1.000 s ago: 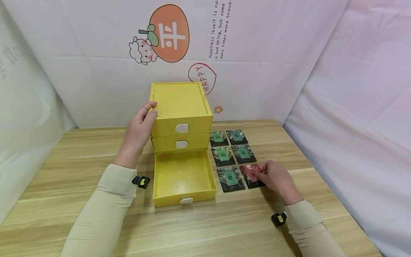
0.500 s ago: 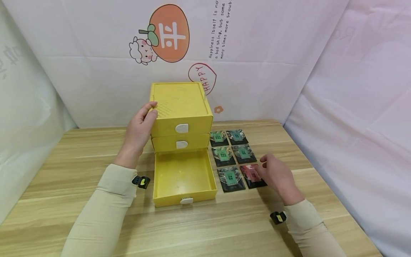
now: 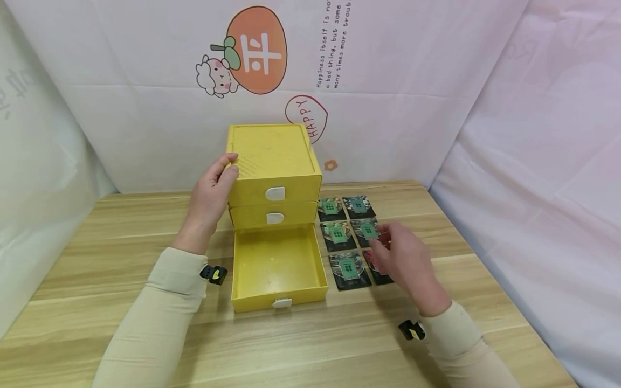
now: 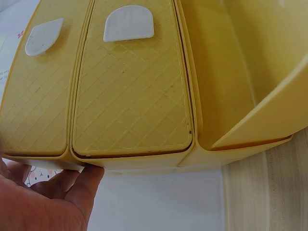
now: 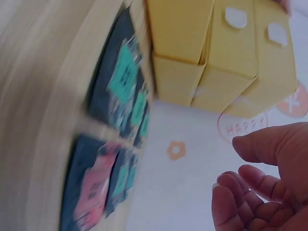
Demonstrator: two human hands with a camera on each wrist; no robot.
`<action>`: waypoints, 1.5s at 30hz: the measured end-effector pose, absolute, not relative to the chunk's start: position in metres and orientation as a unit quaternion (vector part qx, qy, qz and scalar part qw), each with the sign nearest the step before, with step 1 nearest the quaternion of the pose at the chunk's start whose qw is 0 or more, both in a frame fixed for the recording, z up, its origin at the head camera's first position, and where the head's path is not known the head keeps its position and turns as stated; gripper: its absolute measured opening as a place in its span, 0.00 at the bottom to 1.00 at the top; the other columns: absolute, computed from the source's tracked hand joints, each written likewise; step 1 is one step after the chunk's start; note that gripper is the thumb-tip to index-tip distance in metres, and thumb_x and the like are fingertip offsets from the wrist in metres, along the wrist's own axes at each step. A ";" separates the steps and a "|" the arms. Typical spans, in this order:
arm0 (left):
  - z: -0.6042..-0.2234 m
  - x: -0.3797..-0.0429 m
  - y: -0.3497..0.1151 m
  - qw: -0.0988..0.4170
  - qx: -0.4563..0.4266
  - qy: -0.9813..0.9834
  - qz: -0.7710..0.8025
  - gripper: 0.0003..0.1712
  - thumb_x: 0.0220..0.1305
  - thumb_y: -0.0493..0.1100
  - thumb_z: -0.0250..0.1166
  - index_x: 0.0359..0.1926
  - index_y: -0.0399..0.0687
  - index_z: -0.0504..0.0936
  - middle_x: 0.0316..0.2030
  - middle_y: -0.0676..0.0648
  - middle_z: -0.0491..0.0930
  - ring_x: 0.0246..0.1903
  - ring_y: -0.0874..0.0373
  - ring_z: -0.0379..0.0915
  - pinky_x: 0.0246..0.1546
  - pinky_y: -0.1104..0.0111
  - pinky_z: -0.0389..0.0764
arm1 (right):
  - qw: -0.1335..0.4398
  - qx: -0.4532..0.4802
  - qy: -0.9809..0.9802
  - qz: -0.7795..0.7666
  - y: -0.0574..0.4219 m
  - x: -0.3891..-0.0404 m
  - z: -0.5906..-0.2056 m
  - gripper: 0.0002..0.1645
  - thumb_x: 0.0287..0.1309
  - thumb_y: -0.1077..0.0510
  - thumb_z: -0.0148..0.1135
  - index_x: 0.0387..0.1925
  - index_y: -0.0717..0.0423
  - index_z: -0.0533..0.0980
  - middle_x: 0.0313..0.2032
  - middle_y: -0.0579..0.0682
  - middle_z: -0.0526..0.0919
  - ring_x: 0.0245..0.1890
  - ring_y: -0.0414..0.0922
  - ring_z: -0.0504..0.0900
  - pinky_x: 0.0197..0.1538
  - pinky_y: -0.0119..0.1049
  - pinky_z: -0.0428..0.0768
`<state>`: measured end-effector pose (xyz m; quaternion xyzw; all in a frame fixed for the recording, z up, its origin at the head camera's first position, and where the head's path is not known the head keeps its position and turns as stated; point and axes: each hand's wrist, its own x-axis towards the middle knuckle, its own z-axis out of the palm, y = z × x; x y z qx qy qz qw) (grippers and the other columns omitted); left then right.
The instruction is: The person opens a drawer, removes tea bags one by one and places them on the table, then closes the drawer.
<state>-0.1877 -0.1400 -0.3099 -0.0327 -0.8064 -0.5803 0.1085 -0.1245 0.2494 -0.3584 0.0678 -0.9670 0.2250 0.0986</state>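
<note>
A yellow drawer unit (image 3: pixel 274 151) with white tabs stands on the table, its bottom drawer (image 3: pixel 278 306) pulled out and bare inside. My left hand (image 3: pixel 207 196) rests against the unit's upper left side, with fingertips at the top edge. Flat square packets lie in two columns to the right of the unit: several with green labels (image 3: pixel 349 270) and one with a red label (image 5: pixel 94 190). Over the red-labelled packet hovers my right hand (image 3: pixel 409 261), partly covering it in the head view. In the right wrist view its thumb and fingers are spread apart with nothing between them.
The wood-grain table (image 3: pixel 310 350) extends around the unit and packets. Behind it hangs a white printed cloth (image 3: pixel 388 129), and more white cloth (image 3: pixel 543 178) forms a wall on the right.
My right hand has come away from the red-labelled packet, rising and moving left and farther back over it. The packets stay flat in their places. My left hand and the drawer unit have not moved.
</note>
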 end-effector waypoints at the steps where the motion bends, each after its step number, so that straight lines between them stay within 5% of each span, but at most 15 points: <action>1: -0.310 -0.188 -0.140 0.108 -0.033 -0.807 -0.580 0.32 0.78 0.66 0.48 0.77 0.68 0.69 0.78 0.56 0.61 0.72 0.53 0.60 0.70 0.50 0.64 | 0.106 0.075 -0.965 0.226 0.246 -0.123 -0.357 0.22 0.71 0.50 0.63 0.58 0.61 0.77 0.41 0.53 0.87 0.38 0.48 0.86 0.45 0.52 0.83; 16: -0.308 -0.187 -0.140 0.114 -0.032 -0.806 -0.580 0.32 0.78 0.66 0.48 0.77 0.67 0.69 0.77 0.55 0.63 0.70 0.53 0.62 0.69 0.51 0.64 | 0.227 0.218 -0.926 0.206 0.197 -0.105 -0.348 0.17 0.64 0.56 0.73 0.51 0.57 0.82 0.32 0.47 0.84 0.30 0.43 0.80 0.29 0.35 0.79; 34: -0.309 -0.187 -0.139 0.118 -0.032 -0.807 -0.578 0.32 0.78 0.65 0.49 0.77 0.65 0.69 0.77 0.55 0.64 0.72 0.52 0.62 0.70 0.50 0.64 | 0.289 0.407 -0.852 0.157 0.140 -0.081 -0.361 0.14 0.56 0.56 0.79 0.43 0.50 0.84 0.33 0.45 0.86 0.29 0.38 0.83 0.30 0.30 0.82; 45: -0.309 -0.187 -0.139 0.112 -0.032 -0.806 -0.580 0.32 0.78 0.66 0.49 0.77 0.67 0.69 0.78 0.56 0.63 0.71 0.53 0.62 0.69 0.50 0.64 | 0.258 0.467 -0.837 0.125 0.117 -0.065 -0.376 0.11 0.61 0.55 0.76 0.44 0.46 0.84 0.36 0.43 0.84 0.34 0.36 0.84 0.36 0.28 0.84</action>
